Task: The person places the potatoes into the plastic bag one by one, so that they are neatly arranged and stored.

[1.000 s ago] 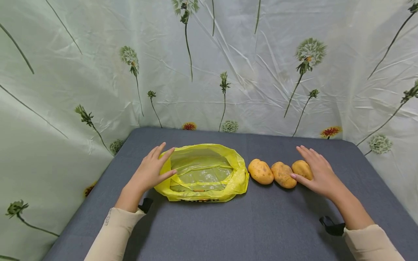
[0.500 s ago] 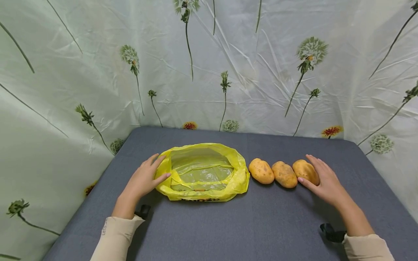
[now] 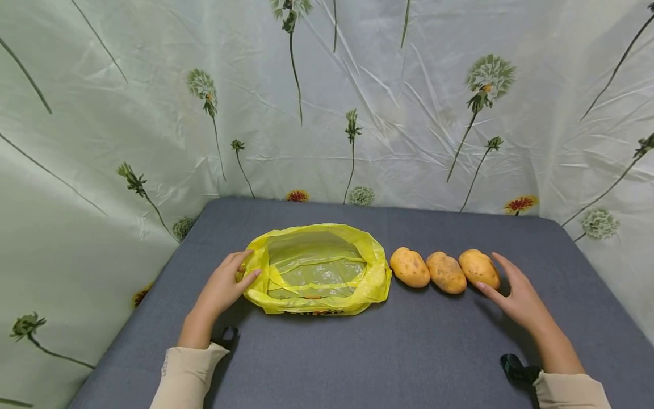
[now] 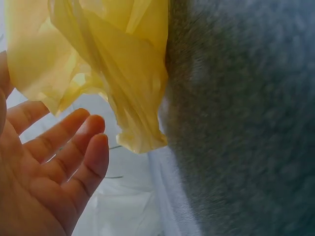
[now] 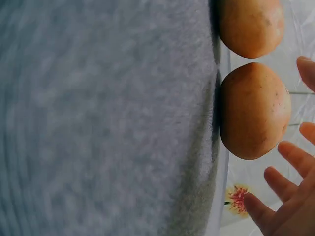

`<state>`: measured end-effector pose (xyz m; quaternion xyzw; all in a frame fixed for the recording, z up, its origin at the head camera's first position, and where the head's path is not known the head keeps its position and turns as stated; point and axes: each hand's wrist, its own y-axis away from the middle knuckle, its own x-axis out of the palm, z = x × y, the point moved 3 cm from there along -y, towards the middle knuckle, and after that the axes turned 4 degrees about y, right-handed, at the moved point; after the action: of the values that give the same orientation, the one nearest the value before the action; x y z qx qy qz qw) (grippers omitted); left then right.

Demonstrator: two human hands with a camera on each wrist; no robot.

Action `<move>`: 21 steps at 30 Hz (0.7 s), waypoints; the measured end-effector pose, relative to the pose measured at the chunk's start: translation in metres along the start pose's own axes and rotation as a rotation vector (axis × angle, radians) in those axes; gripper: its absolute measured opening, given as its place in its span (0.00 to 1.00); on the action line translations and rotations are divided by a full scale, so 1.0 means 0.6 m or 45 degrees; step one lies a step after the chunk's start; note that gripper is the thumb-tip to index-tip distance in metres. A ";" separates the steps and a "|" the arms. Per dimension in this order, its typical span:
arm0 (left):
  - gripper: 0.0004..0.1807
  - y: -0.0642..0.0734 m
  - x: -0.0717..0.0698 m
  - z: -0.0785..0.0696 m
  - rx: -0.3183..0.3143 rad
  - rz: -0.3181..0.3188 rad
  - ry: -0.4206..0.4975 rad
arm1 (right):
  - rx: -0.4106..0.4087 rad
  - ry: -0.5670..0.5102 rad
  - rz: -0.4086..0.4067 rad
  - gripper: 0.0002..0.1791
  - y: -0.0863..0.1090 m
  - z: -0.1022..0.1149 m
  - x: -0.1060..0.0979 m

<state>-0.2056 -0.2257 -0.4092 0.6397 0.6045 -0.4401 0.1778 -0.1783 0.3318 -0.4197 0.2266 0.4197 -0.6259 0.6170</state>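
Observation:
A yellow plastic bag [image 3: 380, 284] lies on the table with its wide mouth facing up. At its left end is my left hand [image 3: 219, 289], thumb and index fingertip right at the rim. In the left wrist view the fingers [image 4: 64, 142] are spread and loosely bent beside the bag's crumpled edge [image 4: 123, 73]. To the right of the bag, three potatoes form a row: the left potato [image 3: 410, 267], the middle potato [image 3: 447, 272] and the right potato [image 3: 478, 268]. My right hand [image 3: 523, 301] surrounds the right potato's outer side, thumb and fingers apart; the right wrist view shows a gap between fingers and potato [image 5: 255, 110].
The dark grey cloth-covered table [image 3: 368, 358] carries the bag and potatoes. A pale curtain with dandelion prints [image 3: 398, 113] hangs along the back and sides. Dark straps [image 3: 518, 369] are on both wrists.
My right hand has moved right and lower, from above the right potato to its outer side. My left hand has lowered to the bag's left rim. Bag and potatoes stay in place.

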 end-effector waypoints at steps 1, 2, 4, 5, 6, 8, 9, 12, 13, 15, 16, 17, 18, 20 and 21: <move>0.28 0.001 0.001 0.002 0.001 -0.015 0.017 | 0.022 -0.004 0.007 0.41 0.001 -0.002 0.000; 0.27 0.002 0.003 0.003 -0.008 -0.025 0.040 | 0.043 -0.006 0.017 0.41 0.002 -0.004 0.001; 0.27 0.003 0.006 0.007 -0.029 -0.033 0.097 | 0.078 -0.007 0.027 0.41 0.002 -0.008 0.002; 0.27 0.003 0.008 0.010 -0.054 -0.025 0.138 | 0.090 -0.010 0.027 0.41 0.002 -0.009 0.003; 0.27 0.003 0.009 0.012 -0.082 -0.023 0.179 | 0.100 -0.019 0.027 0.41 0.002 -0.010 0.005; 0.27 0.004 0.013 0.016 -0.153 -0.015 0.269 | 0.111 -0.042 0.023 0.41 0.002 -0.012 0.008; 0.27 0.005 0.014 0.018 -0.182 -0.014 0.317 | 0.117 -0.058 0.019 0.41 0.001 -0.013 0.009; 0.28 0.006 0.019 0.024 -0.261 -0.013 0.500 | 0.140 -0.087 0.016 0.40 0.002 -0.014 0.012; 0.28 0.006 0.021 0.025 -0.277 -0.014 0.567 | 0.147 -0.085 0.014 0.40 0.002 -0.015 0.012; 0.28 0.006 0.024 0.027 -0.299 -0.014 0.708 | 0.156 -0.083 0.014 0.40 0.002 -0.016 0.014; 0.28 0.007 0.025 0.028 -0.309 -0.013 0.773 | 0.159 -0.078 0.010 0.39 0.003 -0.016 0.014; 0.28 0.007 0.027 0.030 -0.315 -0.014 0.828 | 0.157 -0.076 0.003 0.39 0.003 -0.016 0.014; 0.28 0.008 0.028 0.031 -0.321 -0.017 0.882 | 0.156 -0.072 -0.002 0.38 0.003 -0.017 0.015; 0.28 0.009 0.031 0.034 -0.328 -0.020 0.954 | 0.152 -0.071 -0.010 0.37 0.002 -0.018 0.016; 0.28 0.009 0.032 0.035 -0.331 -0.021 0.976 | 0.152 -0.067 -0.017 0.36 0.002 -0.018 0.016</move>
<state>-0.2100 -0.2306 -0.4374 0.7248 0.6827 -0.0910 0.0155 -0.1807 0.3351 -0.4339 0.2438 0.3669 -0.6596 0.6090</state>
